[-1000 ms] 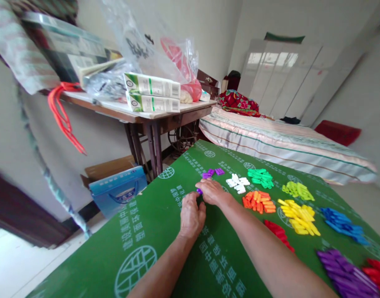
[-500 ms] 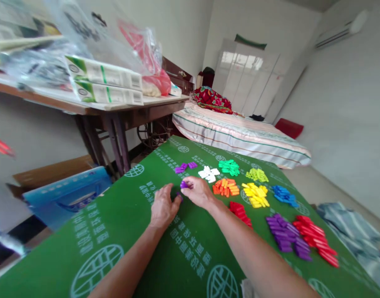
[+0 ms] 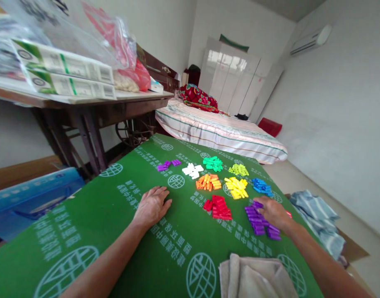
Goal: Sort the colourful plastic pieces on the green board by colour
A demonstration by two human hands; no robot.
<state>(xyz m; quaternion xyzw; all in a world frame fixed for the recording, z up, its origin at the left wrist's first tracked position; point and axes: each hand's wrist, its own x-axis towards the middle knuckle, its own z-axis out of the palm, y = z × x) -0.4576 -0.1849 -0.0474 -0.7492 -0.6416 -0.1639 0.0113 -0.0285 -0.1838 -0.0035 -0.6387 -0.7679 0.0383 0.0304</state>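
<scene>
My left hand lies flat, fingers stretched, on the green board and holds nothing. My right hand rests palm down on the near purple pile, its fingers curled over the pieces. Small plastic pieces lie sorted by colour: a few purple ones at the far left, then white, green, lime, orange, yellow, blue and red.
A folded grey cloth lies at the board's near edge. A wooden table with cartons and plastic bags stands to the left, a blue box below it. A bed is behind; cloth lies on the floor at right.
My right hand left the spot beside my left hand and moved right onto the near purple pile. My left hand flattened on the board. The view swung right.
</scene>
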